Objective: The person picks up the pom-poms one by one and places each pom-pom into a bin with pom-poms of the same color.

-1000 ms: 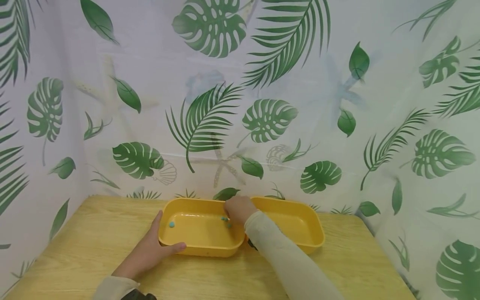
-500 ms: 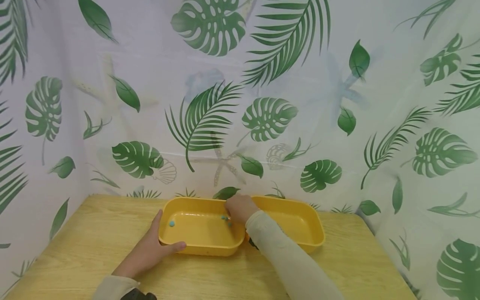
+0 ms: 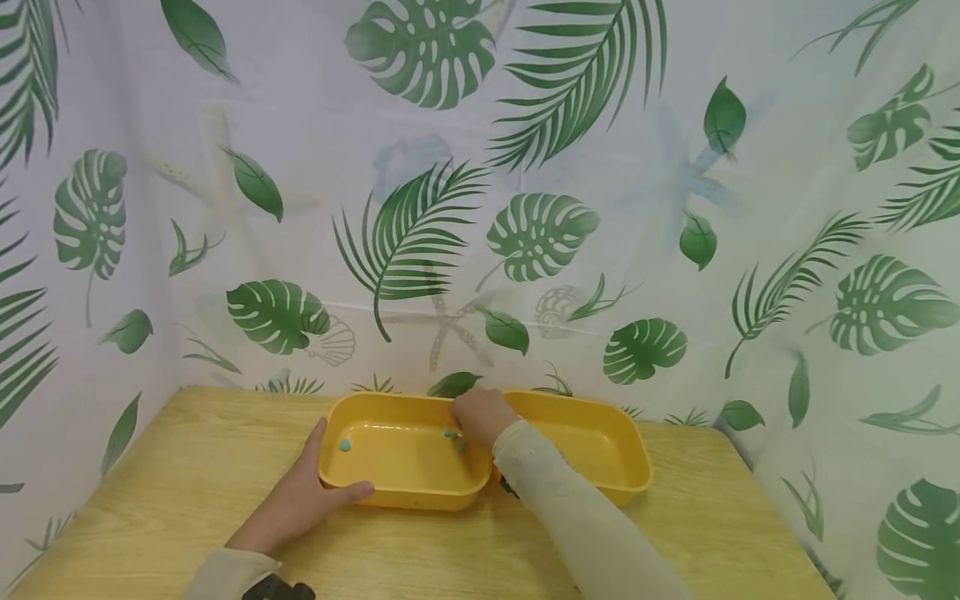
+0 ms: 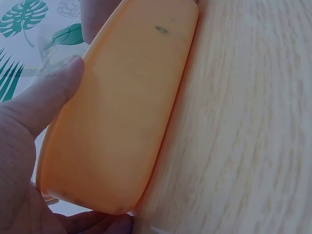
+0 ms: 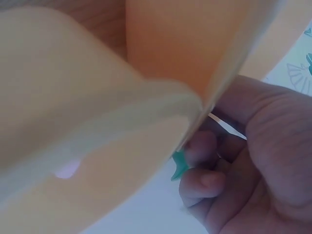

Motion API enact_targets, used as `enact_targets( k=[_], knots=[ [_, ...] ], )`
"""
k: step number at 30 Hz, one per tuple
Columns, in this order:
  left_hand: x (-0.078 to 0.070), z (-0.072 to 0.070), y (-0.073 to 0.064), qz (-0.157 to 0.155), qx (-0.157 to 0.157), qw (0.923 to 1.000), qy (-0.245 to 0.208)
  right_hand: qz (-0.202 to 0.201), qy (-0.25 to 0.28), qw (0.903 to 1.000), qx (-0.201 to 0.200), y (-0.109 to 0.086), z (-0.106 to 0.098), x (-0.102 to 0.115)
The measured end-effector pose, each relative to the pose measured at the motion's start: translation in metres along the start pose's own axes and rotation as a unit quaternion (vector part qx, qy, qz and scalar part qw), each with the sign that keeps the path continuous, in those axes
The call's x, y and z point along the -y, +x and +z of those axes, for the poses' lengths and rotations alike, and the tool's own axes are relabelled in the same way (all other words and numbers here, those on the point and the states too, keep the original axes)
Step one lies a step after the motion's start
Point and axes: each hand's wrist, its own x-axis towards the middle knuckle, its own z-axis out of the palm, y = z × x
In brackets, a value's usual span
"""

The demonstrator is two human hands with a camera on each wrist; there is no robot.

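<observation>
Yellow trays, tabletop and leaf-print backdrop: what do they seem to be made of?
Yellow trays: probably glossy molded plastic, given smooth walls and highlights. Tabletop: apparently wood or laminate, low sheen; grain shows. Leaf-print backdrop: smooth printed fabric or plastic sheeting, judging by faint creases.

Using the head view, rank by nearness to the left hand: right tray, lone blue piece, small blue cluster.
1. Lone blue piece: in the left tray, left end.
2. Small blue cluster: same tray, right end.
3. Right tray: farthest, to the right.
</observation>
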Motion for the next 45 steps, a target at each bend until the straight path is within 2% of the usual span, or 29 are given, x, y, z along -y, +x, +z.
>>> enact_targets(
  k=[4,8,12,15,20,22,26,32,41,45],
  knots=[
    [-0.004,0.003,0.0,0.005,0.001,1.0,0.001,-0.005,0.041,0.9991,-0.011,-0.011,-0.007,-0.007],
    [-0.007,0.005,-0.002,0.003,0.005,0.9999,0.009,0.001,0.114,0.9928,-0.038,-0.032,-0.022,-0.019],
    [-0.008,0.005,-0.004,-0.004,0.004,0.9999,0.015,0.017,0.18,0.9789,-0.095,-0.059,-0.03,-0.032],
    [-0.006,0.005,-0.005,-0.009,0.005,0.9998,0.016,0.036,0.205,0.9667,-0.148,-0.082,-0.026,-0.038],
    [0.0,0.005,-0.005,-0.01,0.007,0.9996,0.025,0.077,0.234,0.9433,-0.223,-0.12,-0.016,-0.04],
    [0.002,0.004,-0.005,-0.007,0.006,0.9996,0.026,0.078,0.238,0.9352,-0.251,-0.132,-0.012,-0.04],
    [0.003,0.005,-0.004,-0.006,0.006,0.9995,0.029,0.064,0.231,0.9273,-0.287,-0.152,-0.003,-0.042],
    [0.0,0.002,-0.003,-0.013,0.011,0.999,0.042,0.066,0.24,0.9166,-0.313,-0.174,0.008,-0.049],
    [-0.003,0.0,0.001,-0.013,0.023,0.9992,0.03,0.124,0.262,0.906,-0.309,-0.2,0.022,-0.062],
    [-0.004,0.0,-0.001,-0.02,0.025,0.9989,0.035,0.136,0.257,0.9065,-0.306,-0.205,0.026,-0.068]
  ],
)
